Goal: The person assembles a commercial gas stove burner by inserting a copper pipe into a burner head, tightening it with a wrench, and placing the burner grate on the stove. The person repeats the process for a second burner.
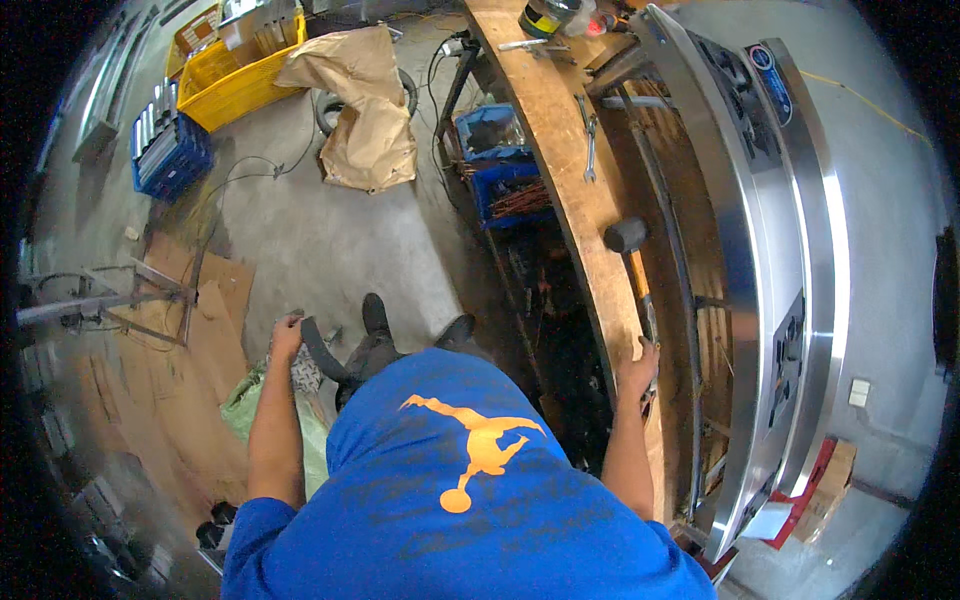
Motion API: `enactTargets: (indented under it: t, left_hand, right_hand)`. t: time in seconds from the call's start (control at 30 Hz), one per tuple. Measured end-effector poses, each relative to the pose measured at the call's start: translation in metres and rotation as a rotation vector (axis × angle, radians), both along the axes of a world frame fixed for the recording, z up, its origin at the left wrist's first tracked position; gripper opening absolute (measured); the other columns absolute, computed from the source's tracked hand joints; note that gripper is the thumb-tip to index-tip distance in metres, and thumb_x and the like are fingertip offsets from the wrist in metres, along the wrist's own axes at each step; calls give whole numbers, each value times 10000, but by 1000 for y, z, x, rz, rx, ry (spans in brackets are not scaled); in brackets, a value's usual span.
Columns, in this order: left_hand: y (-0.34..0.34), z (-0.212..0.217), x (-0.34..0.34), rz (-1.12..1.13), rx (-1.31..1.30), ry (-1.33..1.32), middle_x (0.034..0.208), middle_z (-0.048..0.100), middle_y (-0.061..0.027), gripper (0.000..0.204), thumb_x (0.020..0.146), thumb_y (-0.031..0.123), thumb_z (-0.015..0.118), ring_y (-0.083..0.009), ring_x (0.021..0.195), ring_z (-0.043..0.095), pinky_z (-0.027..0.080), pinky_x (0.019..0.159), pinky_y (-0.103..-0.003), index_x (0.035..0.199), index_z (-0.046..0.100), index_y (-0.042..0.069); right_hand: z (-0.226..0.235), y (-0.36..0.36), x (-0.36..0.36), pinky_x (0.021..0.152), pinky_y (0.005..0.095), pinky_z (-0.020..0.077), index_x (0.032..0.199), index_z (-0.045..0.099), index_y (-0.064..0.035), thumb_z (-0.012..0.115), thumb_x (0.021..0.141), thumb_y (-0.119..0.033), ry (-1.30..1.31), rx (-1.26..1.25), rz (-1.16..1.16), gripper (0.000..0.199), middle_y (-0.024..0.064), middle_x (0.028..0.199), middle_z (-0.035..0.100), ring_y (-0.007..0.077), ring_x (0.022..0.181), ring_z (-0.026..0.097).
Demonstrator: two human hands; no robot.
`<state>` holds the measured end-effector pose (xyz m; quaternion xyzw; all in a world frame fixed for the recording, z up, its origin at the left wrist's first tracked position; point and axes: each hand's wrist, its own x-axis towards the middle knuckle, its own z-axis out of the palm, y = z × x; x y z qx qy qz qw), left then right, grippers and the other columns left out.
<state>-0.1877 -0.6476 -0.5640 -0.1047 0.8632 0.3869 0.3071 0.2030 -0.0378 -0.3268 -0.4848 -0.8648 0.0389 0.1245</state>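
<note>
My left hand (pixel 287 338) hangs out to the left with its fingers closed on one end of a dark curved strip (pixel 318 352); its exact kind is unclear. On the right, my right hand (pixel 637 372) is at the edge of a wooden workbench (pixel 585 215), its fingers closed around the grip end of a rubber mallet (pixel 638 275). The mallet's black head points away from me and its handle is orange and black. Part of the grip is hidden by my hand. Farther along the bench lie wrenches (pixel 589 145).
A large stainless steel panel unit (pixel 775 280) stands along the bench's right side. Blue bins (pixel 512 192) sit under the bench. Brown paper (pixel 365 110), a yellow crate (pixel 240 90) and a blue crate (pixel 172 150) are on the floor ahead. Cardboard (pixel 150 400) lies at left.
</note>
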Motion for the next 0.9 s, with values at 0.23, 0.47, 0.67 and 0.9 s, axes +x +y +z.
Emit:
enactTargets:
  t: [0.23, 0.47, 0.67, 0.9]
  left_hand:
    - [-76, -18, -69, 237, 118, -238, 787, 660, -81, 276, 928, 231, 667, -159, 608, 622, 476, 501, -289, 1074, 654, -4]
    - [-59, -19, -65, 186, 107, -246, 744, 645, -87, 279, 929, 217, 647, -167, 587, 617, 453, 497, -300, 1080, 662, -18]
    - [-48, -60, -72, 50, 114, -86, 765, 665, -104, 280, 913, 229, 673, -173, 583, 611, 433, 483, -317, 1081, 675, 5]
    - [-34, -37, -71, 86, 159, -276, 826, 687, -100, 295, 926, 209, 670, -168, 639, 621, 459, 524, -299, 1110, 665, -21]
  right_hand:
    - [-3, -62, -41, 1004, 459, 446, 1132, 640, -3, 658, 872, -131, 95, -44, -82, 291, 212, 1135, 618, 391, 1113, 566]
    - [-6, -107, -36, 976, 460, 466, 1117, 651, 12, 665, 858, -156, 79, -121, -159, 309, 219, 1134, 615, 404, 1080, 584]
    - [-12, -119, -34, 914, 436, 516, 1128, 681, 0, 688, 858, -198, 24, -301, -200, 335, 205, 1038, 691, 363, 996, 656]
    - [-31, -128, -33, 922, 397, 531, 1138, 714, -34, 718, 860, -267, -216, -601, -145, 363, 202, 1068, 727, 335, 1041, 693]
